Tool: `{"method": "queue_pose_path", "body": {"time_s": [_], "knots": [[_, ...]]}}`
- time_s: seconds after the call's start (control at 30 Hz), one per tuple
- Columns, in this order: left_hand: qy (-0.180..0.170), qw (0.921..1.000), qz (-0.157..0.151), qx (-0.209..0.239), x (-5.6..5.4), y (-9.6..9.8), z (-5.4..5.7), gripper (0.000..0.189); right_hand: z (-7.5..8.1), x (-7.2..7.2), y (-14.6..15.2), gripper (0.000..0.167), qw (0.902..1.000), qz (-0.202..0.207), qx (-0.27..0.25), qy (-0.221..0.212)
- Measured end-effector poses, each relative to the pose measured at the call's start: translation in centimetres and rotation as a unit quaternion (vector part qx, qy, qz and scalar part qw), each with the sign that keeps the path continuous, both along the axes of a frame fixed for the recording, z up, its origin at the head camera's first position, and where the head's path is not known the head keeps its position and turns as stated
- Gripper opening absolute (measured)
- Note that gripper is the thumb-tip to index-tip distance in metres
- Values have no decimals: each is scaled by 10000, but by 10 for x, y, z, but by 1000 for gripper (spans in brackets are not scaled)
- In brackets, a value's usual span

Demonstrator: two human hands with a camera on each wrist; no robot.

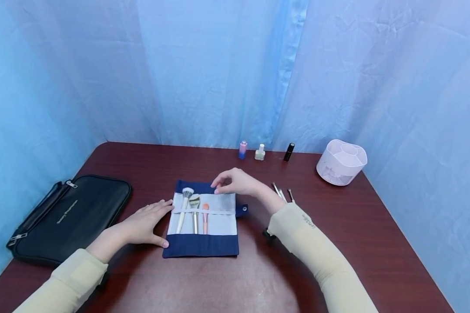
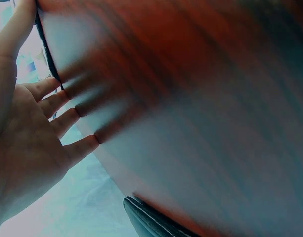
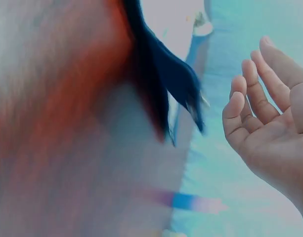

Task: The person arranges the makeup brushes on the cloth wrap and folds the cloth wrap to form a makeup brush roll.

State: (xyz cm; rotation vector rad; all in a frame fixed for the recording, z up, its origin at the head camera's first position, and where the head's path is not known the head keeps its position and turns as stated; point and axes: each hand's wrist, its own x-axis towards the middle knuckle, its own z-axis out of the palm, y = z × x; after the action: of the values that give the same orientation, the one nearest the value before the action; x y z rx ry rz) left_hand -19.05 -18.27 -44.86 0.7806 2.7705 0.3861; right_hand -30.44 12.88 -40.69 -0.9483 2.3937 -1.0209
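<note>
A navy and light-grey brush roll [image 1: 203, 245] lies unfolded on the table. Three makeup brushes sit under its strap: a white-handled brush [image 1: 183, 211], a flat-headed brush [image 1: 195, 217] and a pink brush [image 1: 205, 219]. My left hand [image 1: 146, 224] lies along the roll's left edge, fingers straight, thumb at the lower corner. Over the roll's upper right is my right hand [image 1: 236, 181], its fingers loosely bent and nothing between them. The right wrist view shows that same hand [image 3: 267, 108] beside the roll's navy flap [image 3: 176, 74].
Several loose brushes [image 1: 282, 194] lie right of the roll, partly behind the right forearm. A black zip case [image 1: 90, 217] is at the left. Along the back stand a pink-blue bottle [image 1: 242, 150], a nail polish bottle [image 1: 260, 153], a black tube [image 1: 289, 152] and a white organizer [image 1: 338, 167].
</note>
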Motion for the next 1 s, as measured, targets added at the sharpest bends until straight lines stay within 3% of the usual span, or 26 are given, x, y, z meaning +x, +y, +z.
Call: {"method": "queue_pose_path", "body": {"time_s": [0.1, 0.47, 0.7, 1.0], "knots": [[-12, 10000, 10, 18, 0, 0, 1, 105, 12, 1, 15, 29, 9996, -250, 21, 117], [-19, 10000, 11, -13, 0, -2, -3, 106, 17, 10, 79, 24, 9900, -1152, -99, 810], [-35, 10000, 33, 5, 0, -2, -2, 105, 9, 18, 115, 31, 9854, -1155, 145, 1240], [-17, 10000, 18, -6, 0, -2, -3, 106, -15, 21, 153, 31, 9794, -881, 508, 1746]]}}
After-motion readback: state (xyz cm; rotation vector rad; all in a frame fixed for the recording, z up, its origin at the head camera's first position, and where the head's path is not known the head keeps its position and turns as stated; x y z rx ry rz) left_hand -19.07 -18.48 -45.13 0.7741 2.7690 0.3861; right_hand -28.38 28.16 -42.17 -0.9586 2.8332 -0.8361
